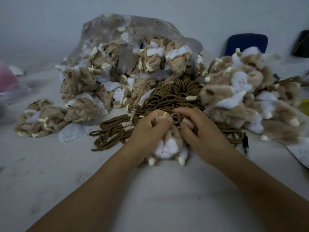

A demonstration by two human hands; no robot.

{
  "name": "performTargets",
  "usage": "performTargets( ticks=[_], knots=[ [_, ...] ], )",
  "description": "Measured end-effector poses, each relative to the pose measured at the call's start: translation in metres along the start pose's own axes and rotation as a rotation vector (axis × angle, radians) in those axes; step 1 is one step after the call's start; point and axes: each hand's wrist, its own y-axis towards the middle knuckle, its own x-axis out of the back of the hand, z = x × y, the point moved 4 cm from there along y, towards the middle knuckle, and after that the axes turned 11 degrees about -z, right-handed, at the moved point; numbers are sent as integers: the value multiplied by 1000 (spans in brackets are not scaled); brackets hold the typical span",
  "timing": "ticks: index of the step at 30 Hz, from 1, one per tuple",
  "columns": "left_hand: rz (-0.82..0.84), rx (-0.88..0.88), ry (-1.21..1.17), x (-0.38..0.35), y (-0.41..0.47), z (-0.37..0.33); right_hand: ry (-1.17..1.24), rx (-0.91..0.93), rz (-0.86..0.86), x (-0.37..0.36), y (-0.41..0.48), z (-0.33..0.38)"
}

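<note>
A small tan and white plush toy lies on the white table between my hands, its two cream feet pointing toward me. My left hand grips the toy's top and pinches a thin pale loop there. My right hand pinches a brown cord with a pale coiled end at the toy's top. A heap of brown cords with coiled ends lies just behind my fingers.
A clear plastic bag spills unstuffed plush skins across the left and middle. Stuffed plush toys pile up on the right. A black pen lies right of my hand. A blue chair back stands behind.
</note>
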Motion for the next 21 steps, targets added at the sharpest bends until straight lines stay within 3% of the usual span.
performTargets(
  ticks=[6,13,17,21],
  knots=[
    [105,-8,10,0,-3,-8,-148,112,83,6,-1,5],
    [31,14,-41,5,0,-5,-155,155,68,11,1,3],
    [92,6,-70,0,-3,-7,-200,130,-17,11,1,5],
    [85,0,-93,-1,-5,-8,-4,-44,-63,8,-1,3]
  ],
)
